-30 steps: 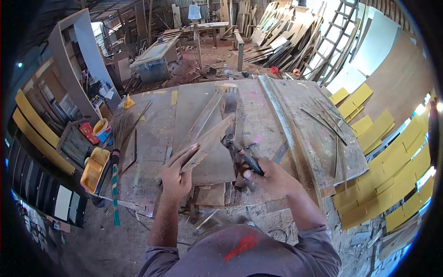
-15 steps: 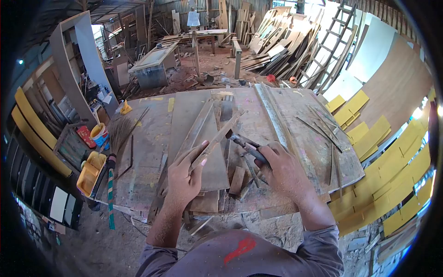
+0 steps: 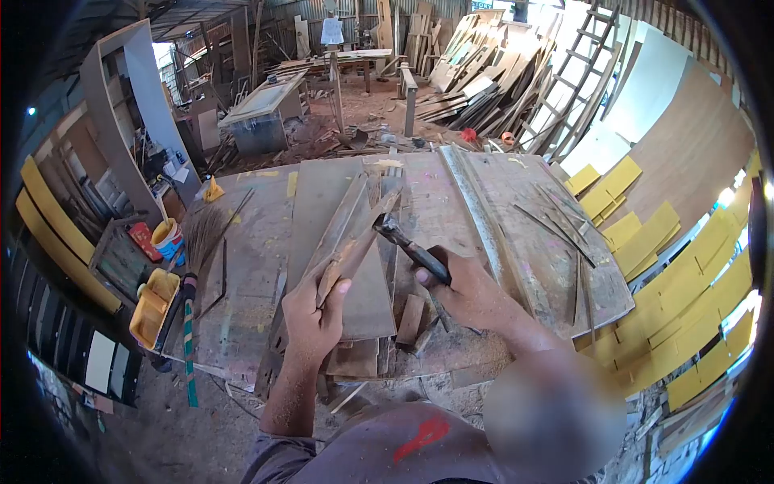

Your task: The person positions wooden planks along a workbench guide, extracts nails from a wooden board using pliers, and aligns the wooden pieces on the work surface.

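My left hand (image 3: 313,319) is closed around the lower end of a narrow wooden strip (image 3: 351,256), which slants up and away over the table. In my right hand (image 3: 463,286) is a hammer (image 3: 419,256) with a black grip. Its dark metal head is up against the strip's upper right edge, though I cannot tell whether they touch. Below lie a broad flat board (image 3: 367,298) and a small wood block (image 3: 410,319). Sawdust clings to my forearms.
The worktable (image 3: 250,282) carries a long metal-faced bar (image 3: 472,206) and thin sticks (image 3: 556,234) at right. A broom (image 3: 205,238) and a yellow tray (image 3: 153,310) are at left. Yellow panels (image 3: 677,298) stand along the right side.
The hammer head has moved left and up to the strip, and my right hand has shifted slightly left. The strip is turned a little, with my left fingers wrapped lower on it.
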Tool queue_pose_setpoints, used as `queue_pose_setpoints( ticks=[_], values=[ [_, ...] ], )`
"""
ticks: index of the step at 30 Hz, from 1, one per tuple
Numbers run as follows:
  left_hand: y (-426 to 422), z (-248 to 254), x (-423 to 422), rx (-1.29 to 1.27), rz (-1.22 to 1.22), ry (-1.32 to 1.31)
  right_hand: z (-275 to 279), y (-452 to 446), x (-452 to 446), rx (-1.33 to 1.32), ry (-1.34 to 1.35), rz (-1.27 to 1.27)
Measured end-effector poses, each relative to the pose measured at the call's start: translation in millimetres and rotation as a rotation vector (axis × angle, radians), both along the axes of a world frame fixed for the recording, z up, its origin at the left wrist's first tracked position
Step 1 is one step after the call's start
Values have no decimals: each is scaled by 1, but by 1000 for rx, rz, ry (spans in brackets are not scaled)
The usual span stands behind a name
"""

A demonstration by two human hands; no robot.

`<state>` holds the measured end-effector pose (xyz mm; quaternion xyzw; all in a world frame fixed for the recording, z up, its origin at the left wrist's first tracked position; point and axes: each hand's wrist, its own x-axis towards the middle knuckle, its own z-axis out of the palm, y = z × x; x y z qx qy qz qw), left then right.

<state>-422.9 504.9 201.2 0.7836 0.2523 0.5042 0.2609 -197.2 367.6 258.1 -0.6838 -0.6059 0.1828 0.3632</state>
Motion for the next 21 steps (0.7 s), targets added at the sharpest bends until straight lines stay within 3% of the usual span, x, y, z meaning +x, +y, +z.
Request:
queue_pose_setpoints(
  ticks=[21],
  values=[
    [27, 5, -31, -96, 146, -105, -34, 74, -45, 79, 187, -42]
  ],
)
